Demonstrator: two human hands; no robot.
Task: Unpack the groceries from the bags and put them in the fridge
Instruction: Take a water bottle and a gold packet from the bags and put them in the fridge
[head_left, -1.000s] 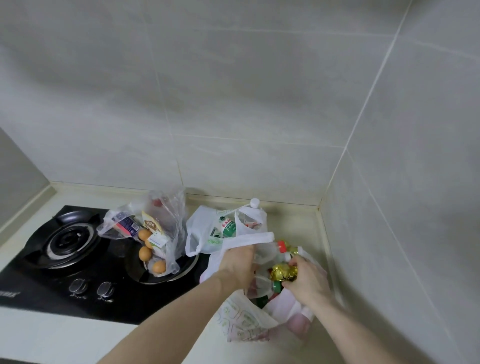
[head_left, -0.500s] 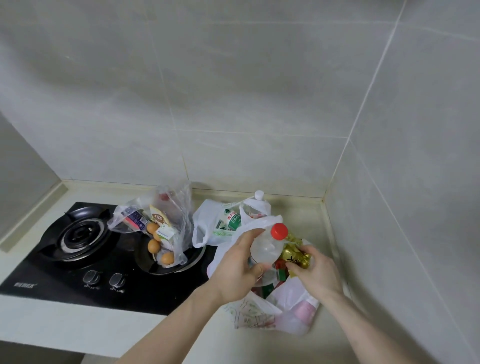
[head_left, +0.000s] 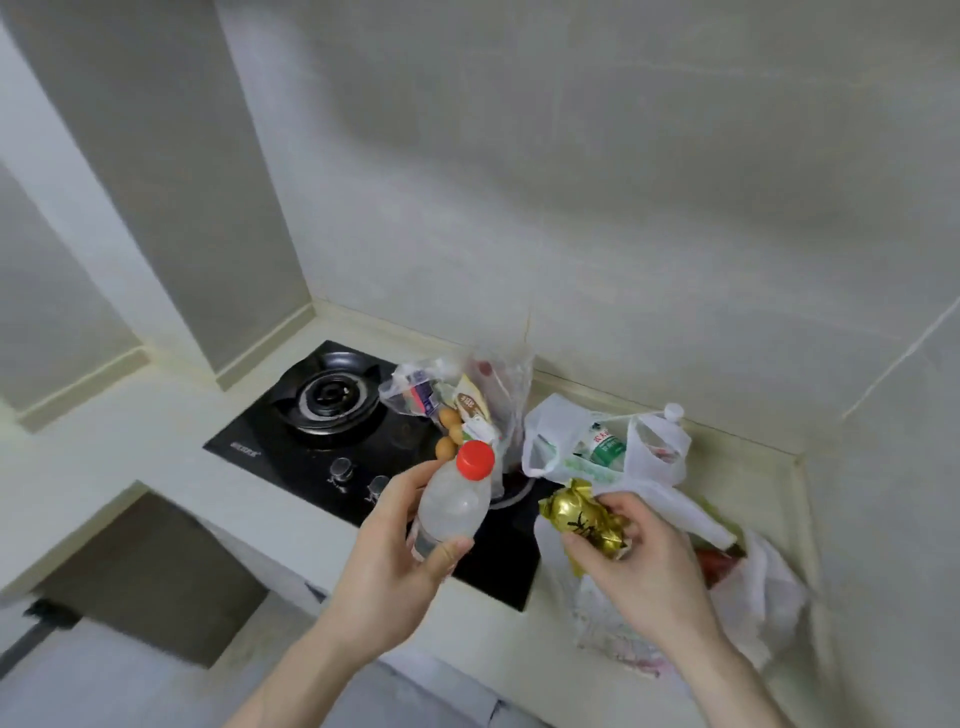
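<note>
My left hand (head_left: 395, 566) grips a clear plastic bottle with a red cap (head_left: 452, 509), held upright above the stove's front edge. My right hand (head_left: 639, 566) holds a crinkled gold foil packet (head_left: 582, 519) over the near white bag (head_left: 753, 597), which lies slumped on the counter with red items showing inside. Behind it, a second white bag (head_left: 561, 441) holds a green-labelled bottle (head_left: 605, 444) and a white-capped bottle (head_left: 674, 412). A clear bag with eggs and packets (head_left: 467, 410) sits on the stove.
A black two-burner gas stove (head_left: 322, 410) is set in the pale counter (head_left: 156, 447), its knobs toward me. Tiled walls close in behind and at the right corner. An open gap lies below the counter at the left.
Both hands came up out of the near bag: the left one drew out the red-capped bottle, the right lifted the gold packet. My view swung left and pulled back from the counter.
</note>
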